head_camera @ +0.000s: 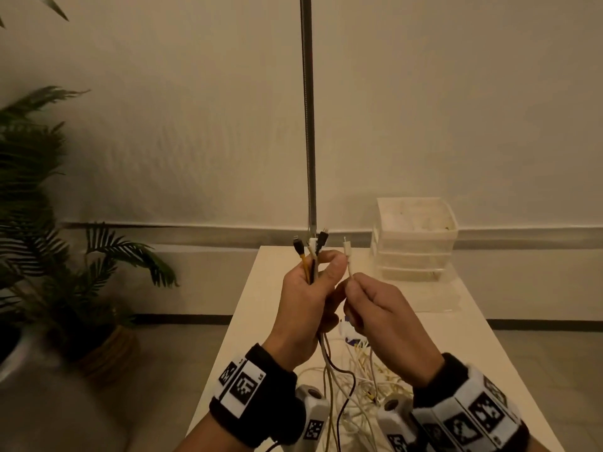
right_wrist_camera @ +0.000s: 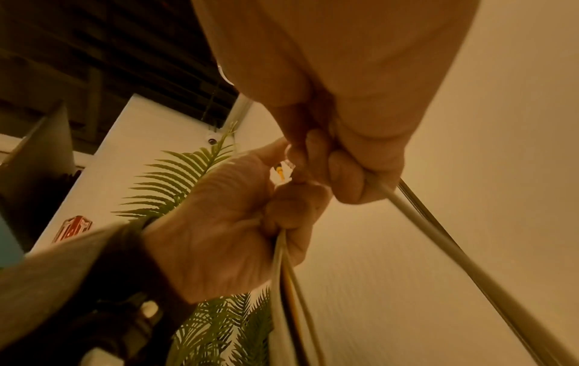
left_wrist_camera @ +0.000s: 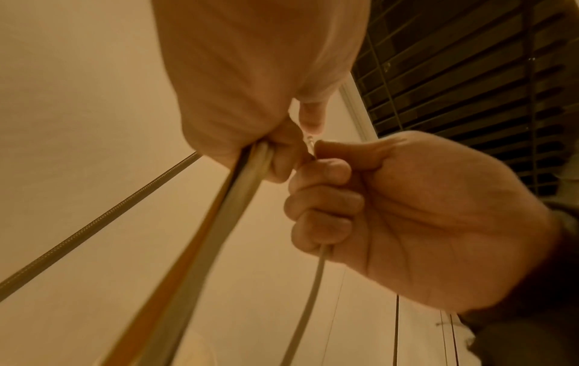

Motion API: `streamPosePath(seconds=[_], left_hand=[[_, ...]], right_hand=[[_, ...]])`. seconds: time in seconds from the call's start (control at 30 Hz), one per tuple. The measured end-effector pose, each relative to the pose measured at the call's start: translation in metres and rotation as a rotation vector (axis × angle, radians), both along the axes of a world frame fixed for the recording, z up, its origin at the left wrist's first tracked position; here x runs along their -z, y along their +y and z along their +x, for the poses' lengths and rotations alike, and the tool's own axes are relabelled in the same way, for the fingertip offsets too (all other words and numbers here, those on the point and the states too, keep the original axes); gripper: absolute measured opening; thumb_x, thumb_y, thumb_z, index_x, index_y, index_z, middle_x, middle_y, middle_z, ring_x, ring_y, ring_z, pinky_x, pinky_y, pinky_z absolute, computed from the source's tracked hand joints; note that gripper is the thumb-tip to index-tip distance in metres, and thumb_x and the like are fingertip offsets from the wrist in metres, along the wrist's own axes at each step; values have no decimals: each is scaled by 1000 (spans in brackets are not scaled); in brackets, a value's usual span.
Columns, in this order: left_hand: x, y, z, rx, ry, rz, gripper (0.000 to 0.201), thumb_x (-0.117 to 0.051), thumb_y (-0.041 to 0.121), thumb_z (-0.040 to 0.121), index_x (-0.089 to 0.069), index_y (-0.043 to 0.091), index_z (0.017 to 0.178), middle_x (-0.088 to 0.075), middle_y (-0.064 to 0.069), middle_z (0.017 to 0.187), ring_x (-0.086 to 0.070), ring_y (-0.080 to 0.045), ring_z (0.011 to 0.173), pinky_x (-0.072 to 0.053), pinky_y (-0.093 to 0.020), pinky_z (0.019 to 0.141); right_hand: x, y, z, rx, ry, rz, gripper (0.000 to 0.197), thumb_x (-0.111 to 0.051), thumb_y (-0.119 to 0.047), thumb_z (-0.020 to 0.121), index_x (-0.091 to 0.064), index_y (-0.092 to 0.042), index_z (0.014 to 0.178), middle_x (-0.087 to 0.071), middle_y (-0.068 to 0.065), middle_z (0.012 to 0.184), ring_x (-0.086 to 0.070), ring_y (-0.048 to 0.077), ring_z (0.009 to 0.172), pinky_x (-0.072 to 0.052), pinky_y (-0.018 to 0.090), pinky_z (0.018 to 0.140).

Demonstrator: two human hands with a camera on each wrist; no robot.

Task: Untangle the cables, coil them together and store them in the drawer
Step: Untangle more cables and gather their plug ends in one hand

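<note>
A long white rectangular table [head_camera: 456,347] carried a loose tangle of white, cream and black cables [head_camera: 359,386] at 6 o'clock. A translucent plastic stacked-drawer unit [head_camera: 416,238] stood on it at 1 o'clock, well apart.

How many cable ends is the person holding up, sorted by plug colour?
Black plugs: 2, both in the left hand
White plugs: 2, one in the left hand's bunch, one pinched by the right hand
Total: 4 cable ends
</note>
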State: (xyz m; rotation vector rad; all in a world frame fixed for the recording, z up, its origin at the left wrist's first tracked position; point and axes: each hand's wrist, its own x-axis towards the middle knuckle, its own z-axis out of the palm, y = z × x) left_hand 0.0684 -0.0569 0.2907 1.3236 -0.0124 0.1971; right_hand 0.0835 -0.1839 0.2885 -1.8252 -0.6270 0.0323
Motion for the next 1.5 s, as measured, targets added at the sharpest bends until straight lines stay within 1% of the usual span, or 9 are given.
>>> streamPosePath(seconds=[0.13,0.5,0.6,0.73,0.8,0.97,1.1,1.23,1.5], left_hand=[[6,-3,4,-46,-8,82,34,-69,31,87,-61,0,97,-43,0,56,-36,-12,44,-24,-25,43],[10,-4,19,-226,-57,174,34,-47,26,102,-60,1,82,-47,8,52,-40,-9,44,-35,-24,45],[1,19,26,-293,-67,70,35,-42,33,102,-53,12,77,-42,0,58,-36,-13,49,-33,-30,48],[-28,58,27,-372,-191,-159,42,-37,33,104,-51,20,67,-45,1,61,-50,-16,60,-58,-41,64],[-40,73,23,-359,-232,-201,39,-36,34,105,-46,20,69,-35,4,58,-37,-11,49,-46,-30,44],[-29,61,7,-43,-126,157,31,-43,26,102,-51,21,73,-33,9,53,-26,-7,40,-23,-19,36],[2,35,10,30,-89,699,11,-64,29,92,-68,19,90,-36,5,57,-32,-10,48,-28,-24,46],[14,12,13,45,-201,855,4,-65,34,92,-67,30,92,-60,11,64,-54,-7,60,-41,-22,55],[12,8,22,-161,-239,987,29,-53,-1,92,-61,21,75,-58,21,65,-52,9,57,-32,-7,52]], right_hand=[[-1,3,7,11,-128,-162,29,-34,-22,102,-59,-23,89,-51,-10,61,-48,5,55,-38,19,56],[21,1,13,-29,-139,-174,26,-37,-27,101,-49,-28,79,-54,-5,56,-48,9,51,-43,32,57],[46,-8,20,-186,5,-135,29,-38,-25,103,-54,-18,80,-50,-4,54,-44,8,51,-39,26,57],[94,-23,41,-217,69,-245,32,-39,-26,102,-50,-25,72,-47,-7,58,-41,8,54,-37,28,58],[114,-31,57,-147,25,-353,33,-40,-27,102,-46,-30,69,-49,-13,59,-41,3,54,-35,24,58],[90,-34,95,85,70,-209,31,-42,-23,101,-51,-15,72,-45,-11,54,-39,0,48,-32,25,55],[45,-26,75,-196,92,-188,34,-42,-20,101,-53,-19,70,-42,-7,60,-35,6,52,-29,22,52],[28,-22,58,-294,222,-38,30,-42,-4,98,-62,-13,78,-38,2,61,-30,8,52,-25,23,50],[40,-42,55,-333,282,72,38,-41,-29,97,-61,3,92,-43,0,56,-35,14,53,-35,25,61]])
